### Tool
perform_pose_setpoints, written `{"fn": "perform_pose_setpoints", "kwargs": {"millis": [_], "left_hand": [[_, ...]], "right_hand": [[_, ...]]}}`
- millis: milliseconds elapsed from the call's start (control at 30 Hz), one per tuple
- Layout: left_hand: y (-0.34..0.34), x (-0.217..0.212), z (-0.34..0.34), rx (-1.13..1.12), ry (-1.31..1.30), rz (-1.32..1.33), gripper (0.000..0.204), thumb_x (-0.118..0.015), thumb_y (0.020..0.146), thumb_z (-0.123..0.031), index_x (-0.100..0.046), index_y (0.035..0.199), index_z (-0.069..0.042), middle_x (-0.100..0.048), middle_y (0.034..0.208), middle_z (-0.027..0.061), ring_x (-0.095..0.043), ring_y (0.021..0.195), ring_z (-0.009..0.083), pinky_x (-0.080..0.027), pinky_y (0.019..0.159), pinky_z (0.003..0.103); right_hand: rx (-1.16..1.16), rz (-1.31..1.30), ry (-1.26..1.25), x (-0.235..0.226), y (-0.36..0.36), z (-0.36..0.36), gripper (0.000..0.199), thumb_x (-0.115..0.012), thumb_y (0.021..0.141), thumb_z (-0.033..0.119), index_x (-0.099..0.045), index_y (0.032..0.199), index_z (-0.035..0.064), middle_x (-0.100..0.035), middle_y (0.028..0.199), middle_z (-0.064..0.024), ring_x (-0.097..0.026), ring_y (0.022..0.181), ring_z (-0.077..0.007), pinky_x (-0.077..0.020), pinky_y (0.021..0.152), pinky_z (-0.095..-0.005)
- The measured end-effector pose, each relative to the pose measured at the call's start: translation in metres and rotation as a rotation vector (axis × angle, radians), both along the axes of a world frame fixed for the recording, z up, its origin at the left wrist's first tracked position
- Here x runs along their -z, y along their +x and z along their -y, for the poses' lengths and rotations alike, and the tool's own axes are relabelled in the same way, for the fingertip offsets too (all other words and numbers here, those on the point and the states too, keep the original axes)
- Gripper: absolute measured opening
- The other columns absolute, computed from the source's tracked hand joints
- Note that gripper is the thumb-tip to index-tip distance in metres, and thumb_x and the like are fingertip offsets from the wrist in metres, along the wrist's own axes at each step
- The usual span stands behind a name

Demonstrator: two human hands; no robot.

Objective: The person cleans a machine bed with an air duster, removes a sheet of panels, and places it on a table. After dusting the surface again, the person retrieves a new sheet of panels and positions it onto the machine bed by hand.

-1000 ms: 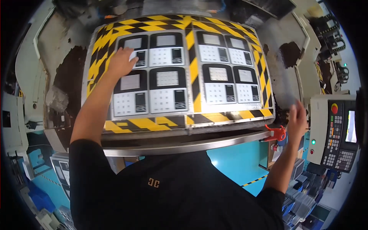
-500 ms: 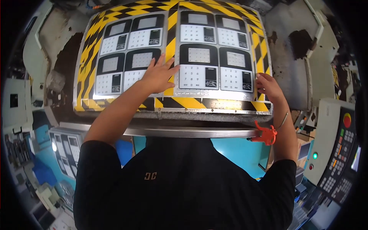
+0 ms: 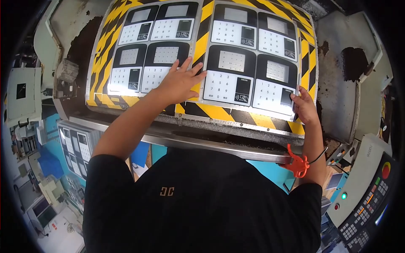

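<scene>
Two flat sheets printed with black-and-white keypad panels lie side by side on a bed edged with yellow-black striped tape (image 3: 211,110). My left hand (image 3: 180,82) rests palm down with fingers spread, across the right edge of the left keypad sheet (image 3: 126,72) and the striped band between the sheets. At the right edge of the right keypad sheet (image 3: 230,82), my right hand (image 3: 305,106) is closed, its thumb on the sheet's border near the lower corner. The other right fingers are partly hidden behind that edge.
A metal rail (image 3: 211,148) runs between the bed and my body. An orange air blow gun (image 3: 300,165) hangs by my right forearm. A control panel (image 3: 367,202) with a red button stands at right. Stacked keypad sheets (image 3: 75,149) sit at lower left.
The view has tilted and the bed appears shifted. My right thumb has come onto the right sheet's edge, and the fingers have closed there. My left hand stays spread in place.
</scene>
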State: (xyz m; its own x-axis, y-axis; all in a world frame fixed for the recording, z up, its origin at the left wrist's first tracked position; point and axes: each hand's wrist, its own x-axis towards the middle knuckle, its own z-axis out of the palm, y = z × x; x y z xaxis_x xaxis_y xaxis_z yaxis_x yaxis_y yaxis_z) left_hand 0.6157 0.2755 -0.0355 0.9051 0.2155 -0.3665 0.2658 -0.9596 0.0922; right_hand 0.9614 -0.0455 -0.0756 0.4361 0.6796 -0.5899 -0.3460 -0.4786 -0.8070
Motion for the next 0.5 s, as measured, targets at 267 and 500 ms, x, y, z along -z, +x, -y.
{"fn": "perform_pose_setpoints", "kwargs": {"millis": [267, 500], "left_hand": [[-0.002, 0.007, -0.003, -0.039, -0.042, -0.015, 0.073, -0.069, 0.083, -0.037, -0.036, 0.147, -0.021, -0.026, 0.157, 0.0058, -0.009, 0.148, 0.0301, -0.009, 0.118, 0.051], [-0.005, 0.008, -0.003, -0.049, -0.044, -0.004, 0.073, -0.068, 0.084, -0.036, -0.035, 0.148, -0.021, -0.025, 0.157, 0.0047, -0.008, 0.148, 0.0290, -0.007, 0.118, 0.052]], "right_hand": [[-0.007, 0.002, 0.020, 0.009, 0.001, 0.002, 0.030, -0.060, 0.092, 0.005, -0.050, 0.121, 0.0063, -0.067, 0.096, -0.0057, -0.067, 0.082, -0.0147, -0.0547, 0.073, -0.0282], [0.106, -0.013, 0.074, -0.008, -0.021, -0.012, 0.030, -0.060, 0.092, 0.005, -0.050, 0.120, 0.0053, -0.068, 0.091, -0.0060, -0.067, 0.075, -0.0130, -0.0536, 0.067, -0.0258]]}}
